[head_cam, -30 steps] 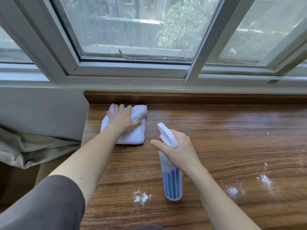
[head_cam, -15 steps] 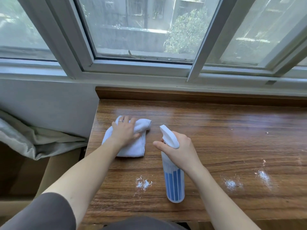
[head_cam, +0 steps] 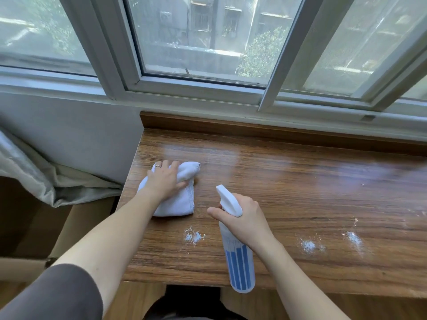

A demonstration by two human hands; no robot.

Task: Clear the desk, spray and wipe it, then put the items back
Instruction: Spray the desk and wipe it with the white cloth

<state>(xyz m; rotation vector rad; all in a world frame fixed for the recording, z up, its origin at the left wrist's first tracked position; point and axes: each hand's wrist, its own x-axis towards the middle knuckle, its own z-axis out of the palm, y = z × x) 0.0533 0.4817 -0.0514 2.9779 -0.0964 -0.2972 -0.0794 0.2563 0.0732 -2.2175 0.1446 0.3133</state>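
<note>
A wooden desk (head_cam: 300,181) stands below a window. My left hand (head_cam: 165,180) presses down on a folded white cloth (head_cam: 178,204) near the desk's left edge, fingers curled into its far fold. My right hand (head_cam: 242,219) grips a spray bottle (head_cam: 239,266) with a white trigger head and blue striped body, upright near the front edge. Three patches of white foam lie on the wood: one (head_cam: 193,236) between my arms, two more (head_cam: 308,245) (head_cam: 353,237) to the right.
A raised wooden lip (head_cam: 254,129) runs along the desk's back under the window frame (head_cam: 196,88). A grey curtain (head_cam: 34,172) hangs bunched at the left, above a cardboard box (head_cam: 78,222). The desk's left edge drops off beside my left forearm.
My left hand has drawn the cloth back toward me from the far left corner, bunching its far fold. The spray bottle stays in my right hand, about in the same spot.
</note>
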